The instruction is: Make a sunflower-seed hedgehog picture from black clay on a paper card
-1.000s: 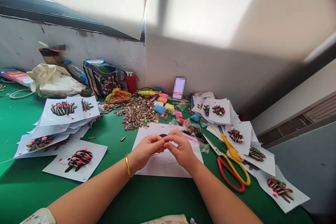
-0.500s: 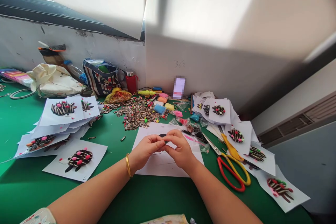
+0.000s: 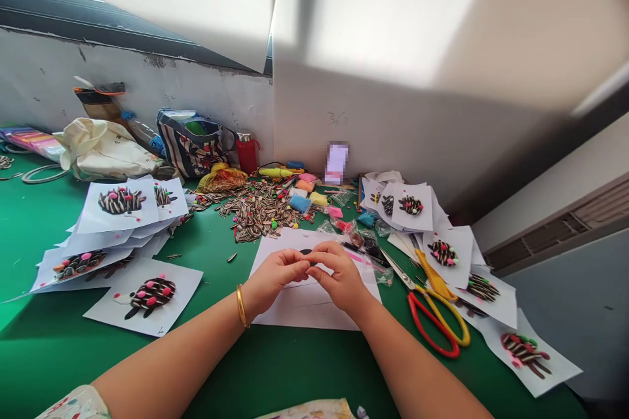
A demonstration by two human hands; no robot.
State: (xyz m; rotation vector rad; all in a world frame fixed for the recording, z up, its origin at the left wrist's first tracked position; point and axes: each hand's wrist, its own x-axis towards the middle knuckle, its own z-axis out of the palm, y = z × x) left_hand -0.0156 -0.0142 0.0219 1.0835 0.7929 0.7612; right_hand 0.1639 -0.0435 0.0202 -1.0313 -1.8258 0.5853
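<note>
Over a white sheet of paper (image 3: 314, 314), my left hand (image 3: 275, 281) and my right hand (image 3: 341, 281) meet fingertip to fingertip. Both are closed in a pinch around a small dark piece of modelling clay (image 3: 306, 251), mostly covered by the fingers. Just beyond the sheet lies a heap of sunflower seeds (image 3: 260, 206). Beside it are lumps of coloured clay, among them a blue one (image 3: 299, 203). Black clay in clear wrapping (image 3: 372, 247) sits by the sheet's far right corner.
Scissors (image 3: 432, 317) with red and yellow handles lie right of the sheet. Hedgehog-like seed-and-clay pictures are piled on the left (image 3: 118, 229) and right (image 3: 445, 255); one card (image 3: 181, 288) lies nearer me. Bags (image 3: 105, 154) and a red flask (image 3: 246, 156) stand along the wall.
My fingers have shifted very slightly around the dark clay, and less of it shows. The whole view has moved a little; everything else on the table is unchanged.
</note>
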